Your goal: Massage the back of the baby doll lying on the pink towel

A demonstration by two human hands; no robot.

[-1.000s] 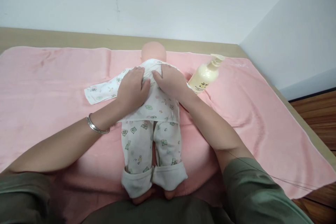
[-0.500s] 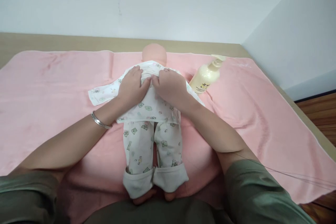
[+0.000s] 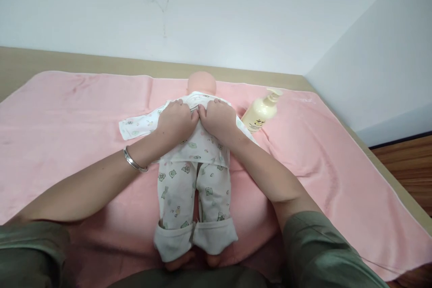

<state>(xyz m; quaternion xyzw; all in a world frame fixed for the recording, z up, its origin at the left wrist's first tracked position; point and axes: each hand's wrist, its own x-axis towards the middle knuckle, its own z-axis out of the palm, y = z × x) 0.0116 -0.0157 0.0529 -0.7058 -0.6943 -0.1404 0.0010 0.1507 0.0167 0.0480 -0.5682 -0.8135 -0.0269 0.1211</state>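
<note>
Head view: the baby doll (image 3: pixel 204 150) is lying under the left hand (image 3: pixel 177 121) and right hand (image 3: pixel 219 120), its long axis running between them, head (image 3: pixel 201 83) pointing beyond; both are resting half-curled, grip unclear.

Stretches the left arm (image 3: pixel 81 184) and right arm (image 3: pixel 265 166) forward, slanting both inward from the elbows. Holds the left grip (image 3: pixel 177 120) and right grip (image 3: pixel 219 119) side by side, backs turned upward, fingers (image 3: pixel 217 101) curled away with tips hidden from view. Points the left thumb (image 3: pixel 195 117) and right thumb (image 3: pixel 201 111) toward each other, ends close together.
</note>
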